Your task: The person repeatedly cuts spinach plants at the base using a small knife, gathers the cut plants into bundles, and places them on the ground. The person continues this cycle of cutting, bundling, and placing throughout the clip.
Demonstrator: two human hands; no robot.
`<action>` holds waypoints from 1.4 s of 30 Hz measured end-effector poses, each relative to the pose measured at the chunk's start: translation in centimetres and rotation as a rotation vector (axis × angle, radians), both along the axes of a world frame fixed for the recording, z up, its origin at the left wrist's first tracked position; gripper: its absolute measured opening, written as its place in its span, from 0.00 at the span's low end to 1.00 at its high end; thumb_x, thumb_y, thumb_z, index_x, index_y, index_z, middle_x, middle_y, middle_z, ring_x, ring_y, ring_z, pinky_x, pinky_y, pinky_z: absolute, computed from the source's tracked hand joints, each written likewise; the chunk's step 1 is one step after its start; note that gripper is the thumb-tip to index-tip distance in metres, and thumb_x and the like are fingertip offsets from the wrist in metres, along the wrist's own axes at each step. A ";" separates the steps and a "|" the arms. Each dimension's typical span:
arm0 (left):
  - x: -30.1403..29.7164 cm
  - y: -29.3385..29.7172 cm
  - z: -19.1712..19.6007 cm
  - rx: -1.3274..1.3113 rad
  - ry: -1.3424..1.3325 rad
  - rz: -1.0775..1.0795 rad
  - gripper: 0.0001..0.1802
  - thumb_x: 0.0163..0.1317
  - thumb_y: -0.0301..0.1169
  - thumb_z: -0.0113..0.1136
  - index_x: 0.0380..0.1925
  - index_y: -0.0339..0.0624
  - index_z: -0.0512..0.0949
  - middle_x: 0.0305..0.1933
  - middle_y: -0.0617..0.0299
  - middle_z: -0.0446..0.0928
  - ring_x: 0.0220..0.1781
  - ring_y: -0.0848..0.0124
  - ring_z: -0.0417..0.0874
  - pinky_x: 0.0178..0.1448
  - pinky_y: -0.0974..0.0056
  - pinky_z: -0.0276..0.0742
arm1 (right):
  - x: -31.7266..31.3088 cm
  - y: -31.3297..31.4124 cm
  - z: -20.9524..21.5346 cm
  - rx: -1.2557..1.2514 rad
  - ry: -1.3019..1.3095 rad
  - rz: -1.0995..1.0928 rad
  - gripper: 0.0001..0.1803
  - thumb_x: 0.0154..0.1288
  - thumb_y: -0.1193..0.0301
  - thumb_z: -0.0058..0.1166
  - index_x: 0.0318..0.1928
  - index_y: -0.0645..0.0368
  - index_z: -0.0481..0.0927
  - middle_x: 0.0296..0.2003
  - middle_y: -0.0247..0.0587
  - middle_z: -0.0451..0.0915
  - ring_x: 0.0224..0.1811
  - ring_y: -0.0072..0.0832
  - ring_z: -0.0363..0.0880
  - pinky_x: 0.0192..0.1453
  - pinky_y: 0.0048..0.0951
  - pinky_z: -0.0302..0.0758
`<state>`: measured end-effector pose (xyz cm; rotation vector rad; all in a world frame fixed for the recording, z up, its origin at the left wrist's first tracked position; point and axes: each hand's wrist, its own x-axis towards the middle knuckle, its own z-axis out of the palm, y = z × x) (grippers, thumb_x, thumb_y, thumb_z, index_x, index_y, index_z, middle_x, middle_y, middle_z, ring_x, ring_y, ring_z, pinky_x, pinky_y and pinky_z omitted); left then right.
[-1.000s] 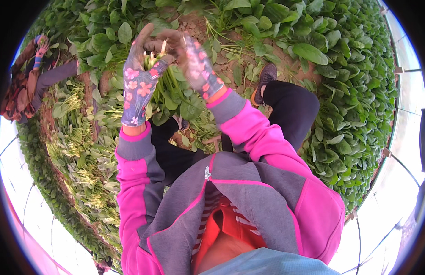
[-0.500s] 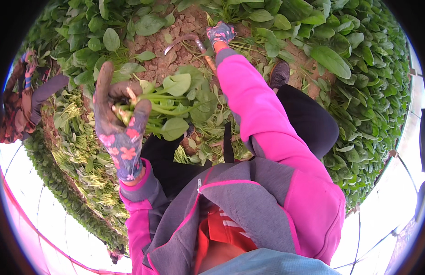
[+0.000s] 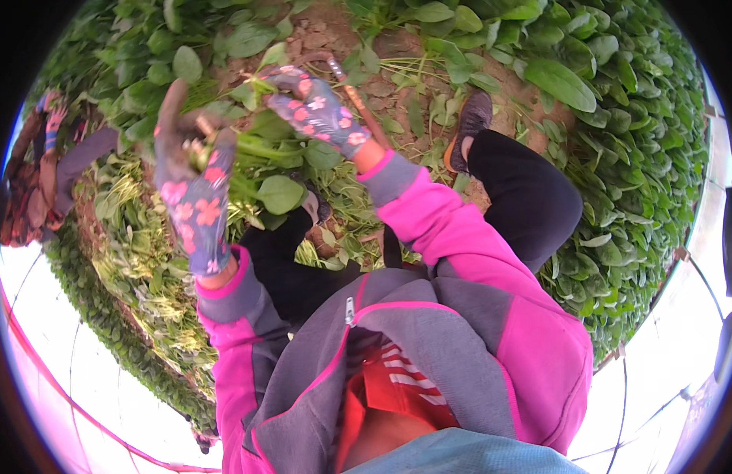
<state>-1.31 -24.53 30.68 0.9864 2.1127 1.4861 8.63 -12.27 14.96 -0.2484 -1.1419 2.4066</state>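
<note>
Head view: the left hand gripped a leafy green bunch near its stem ends, probably so the leaves could spread loose. Just beside it, the right hand was closed on a thin sprig. Beyond the right wrist, a sickle lay on soil, presumably to leave that hand free; farther left was another person.

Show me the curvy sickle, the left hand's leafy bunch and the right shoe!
Sickle (image 3: pixel 356 98), head view: on its brown handle.
Leafy bunch (image 3: pixel 280 194), head view: on a rounded lower leaf.
Right shoe (image 3: pixel 474 116), head view: on its dark upper.
</note>
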 end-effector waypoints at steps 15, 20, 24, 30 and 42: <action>1.0 0.5 0.0 0.202 0.003 -0.115 0.39 0.54 0.20 0.65 0.66 0.38 0.60 0.46 0.58 0.77 0.40 0.75 0.78 0.40 0.74 0.77 | 2.4 -1.1 7.5 1.084 -0.158 -0.414 0.14 0.59 0.75 0.57 0.47 0.62 0.79 0.38 0.43 0.81 0.39 0.33 0.81 0.43 0.31 0.76; 1.1 0.2 0.5 0.041 -0.051 -0.129 0.38 0.54 0.21 0.66 0.65 0.36 0.62 0.41 0.57 0.81 0.36 0.76 0.80 0.37 0.75 0.78 | 3.0 -1.4 7.7 1.136 -0.209 -0.318 0.14 0.66 0.64 0.52 0.46 0.59 0.81 0.40 0.41 0.80 0.38 0.34 0.80 0.46 0.33 0.76; 0.4 -0.4 0.9 0.164 -0.132 -0.151 0.37 0.54 0.18 0.64 0.65 0.35 0.62 0.40 0.56 0.81 0.35 0.76 0.80 0.39 0.76 0.77 | 4.4 -2.3 8.4 1.009 -0.269 -0.631 0.26 0.55 0.52 0.63 0.45 0.60 0.81 0.44 0.43 0.80 0.46 0.37 0.78 0.51 0.36 0.75; 0.2 -0.3 0.5 0.210 -0.097 -0.211 0.41 0.53 0.23 0.68 0.66 0.34 0.59 0.38 0.56 0.81 0.36 0.73 0.82 0.40 0.75 0.76 | 3.9 -3.4 8.8 1.203 -0.315 -0.402 0.57 0.37 0.50 0.76 0.65 0.63 0.62 0.63 0.51 0.66 0.68 0.45 0.60 0.71 0.45 0.56; 2.8 -0.1 3.7 0.430 0.200 -0.235 0.57 0.44 0.28 0.77 0.70 0.37 0.50 0.60 0.51 0.70 0.56 0.64 0.76 0.56 0.65 0.76 | 3.5 -6.0 10.1 0.527 -0.187 -0.275 0.26 0.53 0.79 0.65 0.54 0.63 0.73 0.45 0.38 0.81 0.46 0.22 0.79 0.48 0.26 0.77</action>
